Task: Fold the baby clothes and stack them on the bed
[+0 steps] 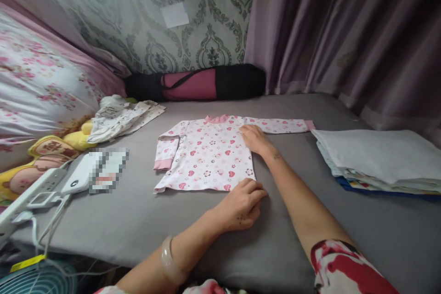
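Note:
A child's long-sleeved shirt (210, 156), white with pink hearts and a pink collar, lies spread on the grey bed sheet. Its sleeve on the left is bent downward, while the other sleeve (282, 125) stretches out to the right. At the lower right corner of the hem, my left hand (241, 204) is closed with bent fingers on the fabric. My right hand (255, 139) grips the shirt's right side just below the outstretched sleeve, its fingertips on the cloth. The fingertips of my left hand are partly hidden.
Folded clothes (379, 156) are stacked at the right. On the left lie a crumpled light garment (120, 119), yellow plush toys (51, 147), a white device (81, 174) and a power strip (44, 186) with cables. A black and pink bag (193, 85) lies along the wall.

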{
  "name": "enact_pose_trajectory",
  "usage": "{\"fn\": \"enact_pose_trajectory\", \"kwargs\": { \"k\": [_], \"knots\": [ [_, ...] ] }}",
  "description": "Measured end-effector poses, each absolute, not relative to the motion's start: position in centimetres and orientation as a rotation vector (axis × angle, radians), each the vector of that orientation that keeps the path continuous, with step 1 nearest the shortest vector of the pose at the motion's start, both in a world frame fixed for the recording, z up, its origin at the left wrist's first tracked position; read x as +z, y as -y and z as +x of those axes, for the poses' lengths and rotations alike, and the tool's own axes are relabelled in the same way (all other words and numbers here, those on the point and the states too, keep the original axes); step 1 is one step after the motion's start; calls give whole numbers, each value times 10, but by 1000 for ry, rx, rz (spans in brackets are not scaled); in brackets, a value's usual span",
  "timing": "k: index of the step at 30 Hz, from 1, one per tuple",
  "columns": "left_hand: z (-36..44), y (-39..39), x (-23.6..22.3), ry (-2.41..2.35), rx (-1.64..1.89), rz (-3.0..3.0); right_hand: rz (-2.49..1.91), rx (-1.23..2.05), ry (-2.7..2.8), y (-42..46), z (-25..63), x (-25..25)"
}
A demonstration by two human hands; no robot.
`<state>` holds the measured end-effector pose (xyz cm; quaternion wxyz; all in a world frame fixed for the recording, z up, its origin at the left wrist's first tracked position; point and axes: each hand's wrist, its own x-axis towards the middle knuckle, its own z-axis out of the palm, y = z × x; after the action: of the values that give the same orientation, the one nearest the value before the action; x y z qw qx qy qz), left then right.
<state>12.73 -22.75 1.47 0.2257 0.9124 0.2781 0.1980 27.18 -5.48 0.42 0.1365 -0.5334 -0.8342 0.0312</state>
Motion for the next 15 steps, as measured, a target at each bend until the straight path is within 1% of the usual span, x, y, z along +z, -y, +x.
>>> {"fn": "enact_pose_trajectory", "kwargs": {
  "k": [2,5,8,11,15],
  "knots": [
    [126,228,16,-637,547,2508,-1492,181,2475,63,252,-1],
    [125,230,18,-518,551,2503,-1528,305,2512,73,234,-12],
    [119,230,21,-487,546,2500,-1545,339,2520,75,232,-15],
    [107,228,27,-592,575,2483,-1551,339,2467,66,241,-11],
    [80,219,34,-859,631,2484,-1741,152,2255,48,267,-5]
  ]
}}
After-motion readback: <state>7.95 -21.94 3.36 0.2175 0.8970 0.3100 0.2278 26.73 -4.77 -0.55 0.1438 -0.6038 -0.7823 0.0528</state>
